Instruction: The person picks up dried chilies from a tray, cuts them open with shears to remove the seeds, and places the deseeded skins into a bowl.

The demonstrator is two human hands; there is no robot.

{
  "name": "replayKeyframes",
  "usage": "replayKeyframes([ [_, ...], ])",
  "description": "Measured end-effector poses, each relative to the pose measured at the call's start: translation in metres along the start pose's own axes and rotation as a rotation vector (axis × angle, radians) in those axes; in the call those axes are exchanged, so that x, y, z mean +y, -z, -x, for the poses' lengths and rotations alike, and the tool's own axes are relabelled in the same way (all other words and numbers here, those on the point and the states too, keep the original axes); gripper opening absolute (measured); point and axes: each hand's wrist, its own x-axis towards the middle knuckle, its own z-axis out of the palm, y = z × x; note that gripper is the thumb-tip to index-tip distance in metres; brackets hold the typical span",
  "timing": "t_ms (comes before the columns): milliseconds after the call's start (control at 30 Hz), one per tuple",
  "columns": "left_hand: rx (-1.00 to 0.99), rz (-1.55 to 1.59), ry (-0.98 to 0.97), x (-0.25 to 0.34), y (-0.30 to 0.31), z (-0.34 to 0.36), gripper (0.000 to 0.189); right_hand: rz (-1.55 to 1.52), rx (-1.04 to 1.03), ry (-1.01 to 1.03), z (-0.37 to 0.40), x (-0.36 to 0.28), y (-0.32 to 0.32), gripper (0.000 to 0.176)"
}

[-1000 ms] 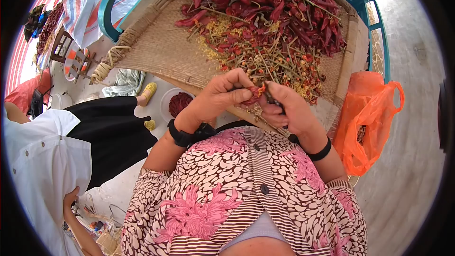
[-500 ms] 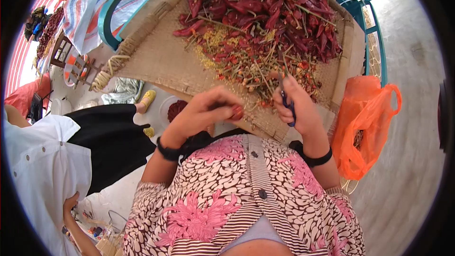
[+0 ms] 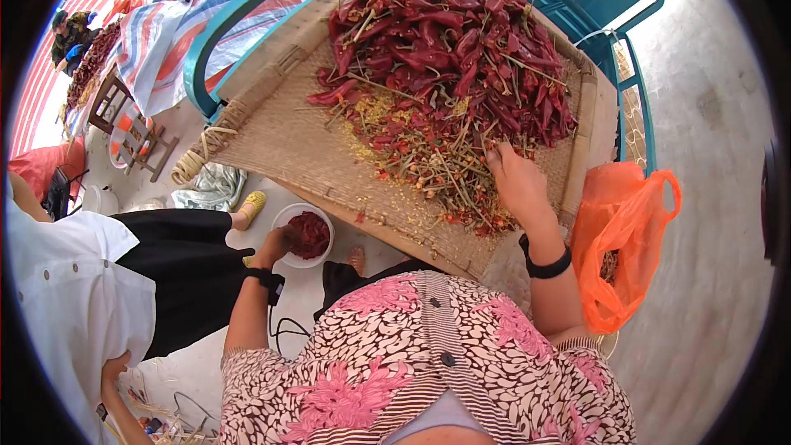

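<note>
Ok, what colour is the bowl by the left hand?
The bowl is white and holds dark red chilli pieces; the head view shows it.

Orange bag [image 3: 634, 222], striped tarp [image 3: 156, 29] — wooden stool [image 3: 136, 128] beyond.

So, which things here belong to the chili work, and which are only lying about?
In use:
- left hand at the white bowl of cut chili pieces
- right hand among the stems and seeds
- dried chili pile
- woven tray

Lying about, untouched:
- orange bag
- wooden stool
- striped sheet
- yellow shoe
</note>
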Motion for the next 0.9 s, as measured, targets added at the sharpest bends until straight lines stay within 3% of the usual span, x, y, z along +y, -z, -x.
replayKeyframes([
  [33, 0.0, -0.017, 0.056, -0.007, -0.004, -0.008, 0.028, 0.031, -0.039, 0.021, -0.004, 0.0, 0.002, 0.032],
  [167, 0.236, -0.205, -0.065, -0.036, -0.026, -0.026, 0.03, -0.033, -0.037, 0.051, -0.007, -0.006, 0.006, 0.035],
  [267, 0.361, -0.315, -0.05, -0.02, -0.032, -0.025, 0.038, -0.046, -0.011, 0.043, -0.01, 0.004, -0.009, 0.031],
  [367, 0.283, -0.326, -0.382, -0.064, -0.047, -0.065, 0.033, -0.167, 0.033, 0.074, -0.01, 0.009, -0.014, 0.027],
  [467, -0.117, -0.496, -0.368, 0.072, -0.006, 0.019, 0.028, -0.219, -0.003, 0.072, -0.005, 0.001, -0.006, 0.024],
  [567, -0.144, -0.243, -0.473, 0.122, 0.004, 0.072, 0.026, -0.149, -0.034, 0.113, 0.0, -0.001, -0.005, 0.026],
  [600, -0.174, -0.242, -0.386, 0.155, 0.014, 0.097, 0.028, -0.102, -0.053, 0.13, 0.003, -0.004, -0.001, 0.028],
  [700, -0.332, -0.184, -0.481, 0.216, 0.028, 0.137, 0.027, -0.036, -0.167, 0.093, 0.01, -0.013, 0.015, 0.035],
  [733, -0.306, -0.156, -0.555, 0.237, 0.032, 0.148, 0.028, -0.026, -0.214, 0.067, 0.013, -0.014, 0.018, 0.038],
  [833, -0.217, -0.181, -0.777, 0.297, 0.032, 0.159, 0.035, -0.137, 0.074, -0.015, 0.013, 0.01, -0.01, 0.033],
  [900, -0.137, -0.344, -0.921, 0.334, 0.026, 0.148, 0.04, -0.08, 0.205, 0.089, 0.012, 0.021, -0.021, 0.031],
])
